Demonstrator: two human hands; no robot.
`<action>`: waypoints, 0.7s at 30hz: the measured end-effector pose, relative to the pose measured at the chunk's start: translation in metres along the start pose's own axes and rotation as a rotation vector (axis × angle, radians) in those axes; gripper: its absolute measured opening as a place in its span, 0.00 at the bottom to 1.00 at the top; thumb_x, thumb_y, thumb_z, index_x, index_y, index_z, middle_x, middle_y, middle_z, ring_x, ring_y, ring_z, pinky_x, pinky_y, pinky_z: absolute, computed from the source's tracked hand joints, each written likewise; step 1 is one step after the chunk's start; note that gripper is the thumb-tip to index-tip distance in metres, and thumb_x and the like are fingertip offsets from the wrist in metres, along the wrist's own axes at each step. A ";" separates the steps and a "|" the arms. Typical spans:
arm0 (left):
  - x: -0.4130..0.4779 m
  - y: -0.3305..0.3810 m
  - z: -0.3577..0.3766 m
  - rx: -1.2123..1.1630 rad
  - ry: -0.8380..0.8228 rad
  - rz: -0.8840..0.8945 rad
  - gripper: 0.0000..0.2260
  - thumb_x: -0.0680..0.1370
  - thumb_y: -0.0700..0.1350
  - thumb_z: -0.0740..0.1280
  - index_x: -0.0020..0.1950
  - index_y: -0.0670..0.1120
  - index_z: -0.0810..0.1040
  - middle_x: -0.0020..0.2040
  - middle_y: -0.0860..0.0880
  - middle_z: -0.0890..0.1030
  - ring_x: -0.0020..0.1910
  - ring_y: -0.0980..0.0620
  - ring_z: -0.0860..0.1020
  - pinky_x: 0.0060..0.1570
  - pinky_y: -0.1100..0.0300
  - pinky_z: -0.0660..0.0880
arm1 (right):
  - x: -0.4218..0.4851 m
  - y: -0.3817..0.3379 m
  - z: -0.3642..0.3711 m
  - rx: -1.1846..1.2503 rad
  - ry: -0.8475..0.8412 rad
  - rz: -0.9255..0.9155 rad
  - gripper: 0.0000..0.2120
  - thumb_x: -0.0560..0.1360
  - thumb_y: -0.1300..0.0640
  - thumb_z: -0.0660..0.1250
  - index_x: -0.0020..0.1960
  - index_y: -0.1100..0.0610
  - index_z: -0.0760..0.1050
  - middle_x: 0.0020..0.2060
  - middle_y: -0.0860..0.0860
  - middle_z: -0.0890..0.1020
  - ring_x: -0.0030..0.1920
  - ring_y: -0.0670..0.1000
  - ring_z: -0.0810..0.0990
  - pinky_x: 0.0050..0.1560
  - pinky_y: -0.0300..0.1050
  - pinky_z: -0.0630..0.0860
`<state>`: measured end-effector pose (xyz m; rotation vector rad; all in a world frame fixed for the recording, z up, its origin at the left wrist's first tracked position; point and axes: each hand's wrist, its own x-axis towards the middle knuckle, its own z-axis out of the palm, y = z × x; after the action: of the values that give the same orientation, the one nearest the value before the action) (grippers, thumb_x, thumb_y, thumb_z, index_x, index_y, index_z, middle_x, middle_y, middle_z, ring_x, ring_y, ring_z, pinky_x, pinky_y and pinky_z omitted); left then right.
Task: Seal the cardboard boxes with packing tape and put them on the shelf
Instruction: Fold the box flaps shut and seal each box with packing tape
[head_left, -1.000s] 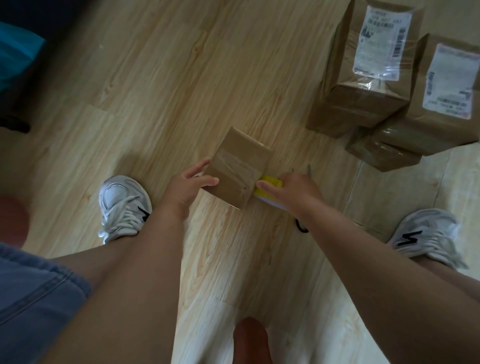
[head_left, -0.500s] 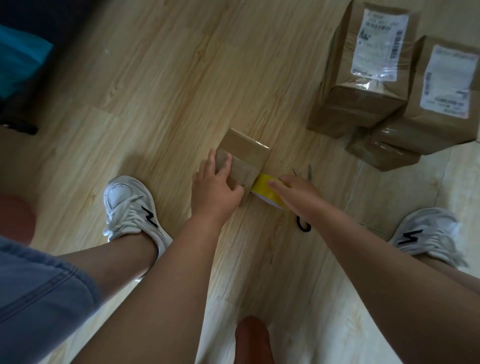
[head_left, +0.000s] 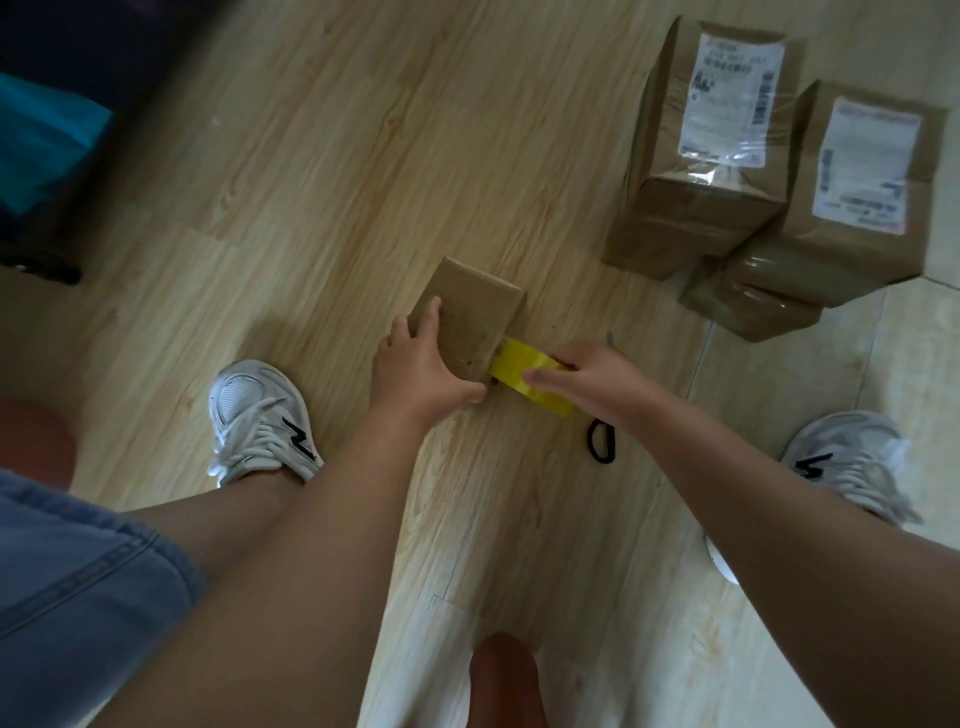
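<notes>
Box (head_left: 470, 317), small and brown, lies flat on the wood floor (head_left: 322, 171) just above the middle of the frame, one corner pointing toward the top. The left hand (head_left: 421, 364) rests on its near-left part: the fingers (head_left: 434, 312) are straight and slightly spread over the top face, and the thumb stretches right along the box's near edge, its tip close to the tape (head_left: 524, 374). The yellow tape roll stands on edge on the floor and meets the box at its near-right corner. The right hand (head_left: 597, 379) grips the roll from the right, the thumb laid flat across the yellow band and the other fingers curled round the far side, where they are mostly hidden. Whether a strip already runs from the roll onto the box cannot be told.

Scissors (head_left: 601, 441) lie on the floor under the right wrist; only a black handle loop and a blade tip beyond the hand show.

In the upper right of the frame are three more boxes (head_left: 711, 218), touching one another: two tall ones with white labels under clear film, and a lower one tucked under the right one.

A white shoe (head_left: 260, 415) stands left of the hands, another (head_left: 852, 462) at the right edge. Denim shorts (head_left: 78, 597) fill the lower left corner, and something teal (head_left: 47, 140) sits at the upper left.
</notes>
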<state>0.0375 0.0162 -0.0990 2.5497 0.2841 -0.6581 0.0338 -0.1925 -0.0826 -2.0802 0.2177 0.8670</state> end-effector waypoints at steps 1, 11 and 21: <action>0.001 -0.002 -0.005 -0.078 -0.017 -0.008 0.53 0.63 0.55 0.79 0.81 0.56 0.51 0.75 0.45 0.62 0.73 0.44 0.64 0.70 0.48 0.67 | -0.001 -0.006 -0.002 -0.004 0.025 -0.021 0.19 0.74 0.42 0.71 0.42 0.59 0.80 0.31 0.49 0.77 0.34 0.48 0.76 0.37 0.45 0.69; -0.005 -0.005 -0.034 -0.585 -0.181 -0.060 0.51 0.62 0.42 0.83 0.80 0.57 0.60 0.74 0.52 0.67 0.66 0.53 0.72 0.65 0.55 0.73 | -0.018 -0.006 -0.016 -0.121 0.141 0.022 0.32 0.66 0.28 0.70 0.36 0.60 0.79 0.30 0.57 0.79 0.30 0.51 0.76 0.34 0.48 0.71; -0.012 -0.012 -0.039 -0.771 -0.246 -0.118 0.44 0.65 0.38 0.80 0.77 0.53 0.66 0.64 0.48 0.75 0.53 0.55 0.80 0.47 0.67 0.77 | -0.022 0.001 -0.016 -0.173 0.186 -0.008 0.33 0.71 0.32 0.69 0.36 0.65 0.76 0.25 0.52 0.71 0.27 0.50 0.70 0.30 0.45 0.65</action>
<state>0.0393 0.0450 -0.0681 1.7123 0.4923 -0.7216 0.0246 -0.2089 -0.0624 -2.3241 0.2410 0.7084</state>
